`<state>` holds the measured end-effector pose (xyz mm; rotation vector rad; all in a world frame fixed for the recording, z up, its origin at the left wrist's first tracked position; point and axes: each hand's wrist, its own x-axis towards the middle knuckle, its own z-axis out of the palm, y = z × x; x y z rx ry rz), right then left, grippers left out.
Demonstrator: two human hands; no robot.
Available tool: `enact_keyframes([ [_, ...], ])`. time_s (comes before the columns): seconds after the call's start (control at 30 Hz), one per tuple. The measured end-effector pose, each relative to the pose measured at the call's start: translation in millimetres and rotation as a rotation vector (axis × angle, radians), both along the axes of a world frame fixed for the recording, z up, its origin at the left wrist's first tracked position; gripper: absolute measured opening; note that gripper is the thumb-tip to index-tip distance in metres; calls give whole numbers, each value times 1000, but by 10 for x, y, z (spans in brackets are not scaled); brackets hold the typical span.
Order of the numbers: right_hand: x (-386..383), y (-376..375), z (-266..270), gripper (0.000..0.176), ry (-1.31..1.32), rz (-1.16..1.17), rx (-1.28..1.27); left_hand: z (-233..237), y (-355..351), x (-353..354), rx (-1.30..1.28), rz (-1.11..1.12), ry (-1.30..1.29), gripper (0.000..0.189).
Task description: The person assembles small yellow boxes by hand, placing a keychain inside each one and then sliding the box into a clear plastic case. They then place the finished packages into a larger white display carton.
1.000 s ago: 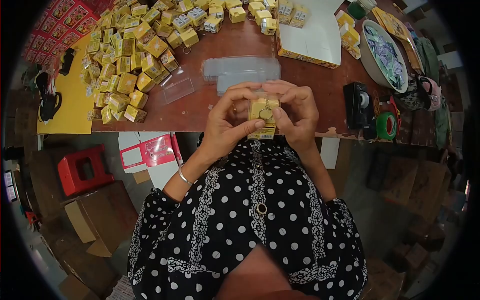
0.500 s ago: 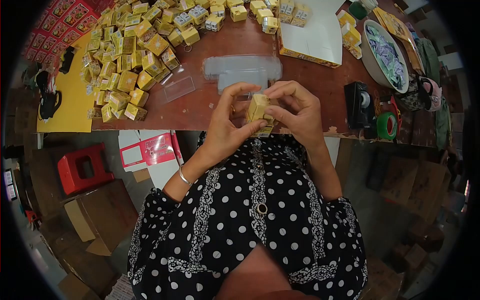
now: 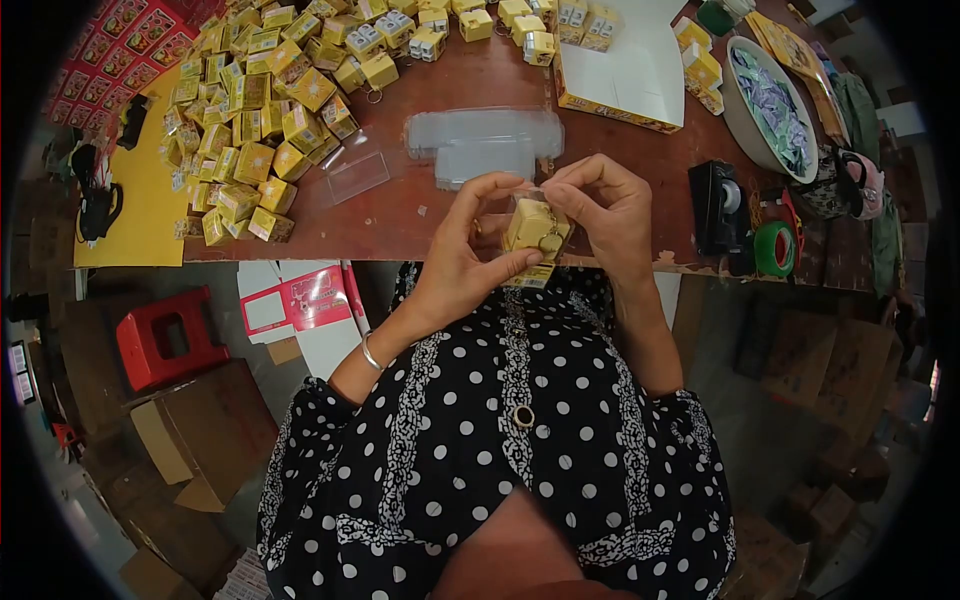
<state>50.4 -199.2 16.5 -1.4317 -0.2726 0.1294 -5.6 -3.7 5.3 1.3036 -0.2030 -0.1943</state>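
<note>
grip noted: left hand clasps the clear plastic box, right hand pinches its far edge; light, steady pressure is advised against creasing.

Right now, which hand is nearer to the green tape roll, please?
Right. The right hand, at the clear keychain package, is left of the green tape roll; the left hand, gripping that package's side, is farther left.

The left hand is holding a yellow keychain box inside a clear plastic package, whose top the right hand is pinching. Beyond, transparent plastic boxes are lying on the brown desk, and a pile of yellow boxes is spreading leftward.
</note>
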Motion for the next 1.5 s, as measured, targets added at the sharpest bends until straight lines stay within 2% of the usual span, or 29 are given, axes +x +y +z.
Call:
enact_keyframes([
  [0.2, -94, 96, 28, 6, -97, -36, -32, -58, -3, 11, 16, 26, -79, 68],
  [0.27, -115, 96, 21, 4, -108, -30, -57, -41, 7, 2, -26, -43, 17, 66],
  [0.4, -112, 84, -26, 3, -160, -25, -89, -38, 12, -12, 4, -46, 43, 62],
  [0.47, -83, 43, -71, 5, -125, 21, -38, -99, -14, -11, 25, 24, -101, 55],
  [0.6, -112, 26, -128, 6, -196, 3, -67, -95, -22, 0, -49, 40, -108, 43],
  [0.67, -139, 3, -166, 9, -371, 2, -128, -116, -10, -9, -44, 35, -110, 42],
  [0.77, -217, -83, 34, 15, -404, -35, -289, -112, -36, 30, -99, 110, -73, 38],
  [0.8, -229, -214, 70, 15, -407, -81, -315, -81, -12, 86, -95, 133, -69, 36],
  [0.87, -183, -509, 151, 23, -242, -433, -117, -59, 44, 148, -133, 142, -42, 38],
  [0.93, -101, -1184, 201, 25, -210, -751, -177, -71, 72, 159, -113, 100, -38, 37],
  [1.0, -143, -1809, 121, 30, -162, -950, -439, -148, 87, 165, -46, 84, 54, 34],
  [1.03, -179, -2091, 25, 30, -166, -968, -445, -201, 65, 166, -60, 63, 77, 32],
  [1.1, -258, -2532, -219, 29, -139, -925, -958, -172, 12, 154, -71, 38, 142, 36],
  [1.13, -288, -2626, -297, 29, -135, -933, -965, -152, -20, 149, -74, 29, 213, 40],
  [1.2, -324, -2723, -387, 33, 105, -819, -839, -107, -74, 156, -96, -7, 222, 40],
  [1.23, -317, -2726, -399, 33, 107, -822, -835, -90, -87, 160, -113, -34, 226, 40],
  [1.3, -295, -2700, -417, 25, 249, -666, -605, -84, -110, 167, -109, -54, 223, 40],
  [1.43, -256, -2757, -575, 22, 209, -660, -549, -39, -149, 160, -91, -83, 196, 41],
  [1.5, -263, -2705, -588, 23, 310, -748, -386, -48, -153, 157, -89, -91, 201, 40],
])
